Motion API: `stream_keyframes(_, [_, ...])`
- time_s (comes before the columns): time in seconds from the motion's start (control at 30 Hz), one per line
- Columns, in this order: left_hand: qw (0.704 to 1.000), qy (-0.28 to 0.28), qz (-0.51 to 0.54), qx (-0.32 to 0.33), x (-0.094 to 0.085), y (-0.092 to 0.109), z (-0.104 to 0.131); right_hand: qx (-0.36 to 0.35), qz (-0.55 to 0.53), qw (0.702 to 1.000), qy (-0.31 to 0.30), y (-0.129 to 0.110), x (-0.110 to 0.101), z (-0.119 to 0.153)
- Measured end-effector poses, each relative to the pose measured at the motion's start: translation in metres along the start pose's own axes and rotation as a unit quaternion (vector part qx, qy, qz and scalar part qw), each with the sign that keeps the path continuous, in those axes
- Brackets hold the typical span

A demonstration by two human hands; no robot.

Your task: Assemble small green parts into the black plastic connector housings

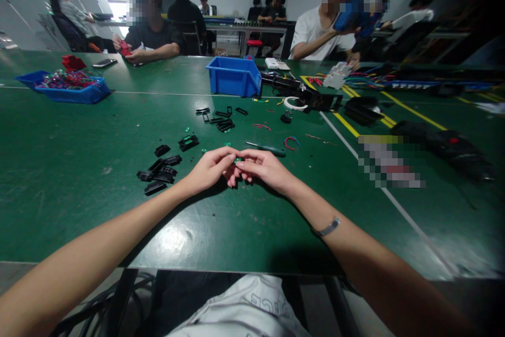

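Observation:
My left hand (215, 166) and my right hand (262, 167) meet above the green table, fingertips pinched together. Between them a small green piece (237, 160) shows, mostly covered by my fingers; it looks like a little circuit board or terminal, but I cannot tell which. Just beyond my right hand lies a screwdriver (272, 150) with a dark green handle. Left of my left hand are several black plastic housings (160, 173) in a loose heap. One black housing (188, 142) with green parts inside sits a little farther away.
Black frames (224, 124) lie scattered beyond my hands. A blue bin (232, 77) stands at the back, and a blue tray (81, 92) of wires at the far left. Cables and tools (300, 92) crowd the right. People sit across the table, one holding a red object (125, 48).

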State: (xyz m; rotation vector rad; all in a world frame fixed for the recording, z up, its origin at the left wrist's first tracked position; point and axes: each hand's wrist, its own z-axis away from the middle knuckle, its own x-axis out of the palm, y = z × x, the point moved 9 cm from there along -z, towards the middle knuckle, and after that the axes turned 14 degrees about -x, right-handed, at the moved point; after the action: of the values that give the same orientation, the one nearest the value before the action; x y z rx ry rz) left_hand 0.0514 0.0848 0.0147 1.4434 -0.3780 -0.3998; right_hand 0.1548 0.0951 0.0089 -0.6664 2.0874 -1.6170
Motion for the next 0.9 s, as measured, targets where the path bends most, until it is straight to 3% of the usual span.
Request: stream_keyframes(0.9, [1.000,-0.009,-0.001,0.007,-0.0003,-0.0003,-0.0003,-0.008,0.001,1.000,0.026,0.0036,-0.0038,0.0009])
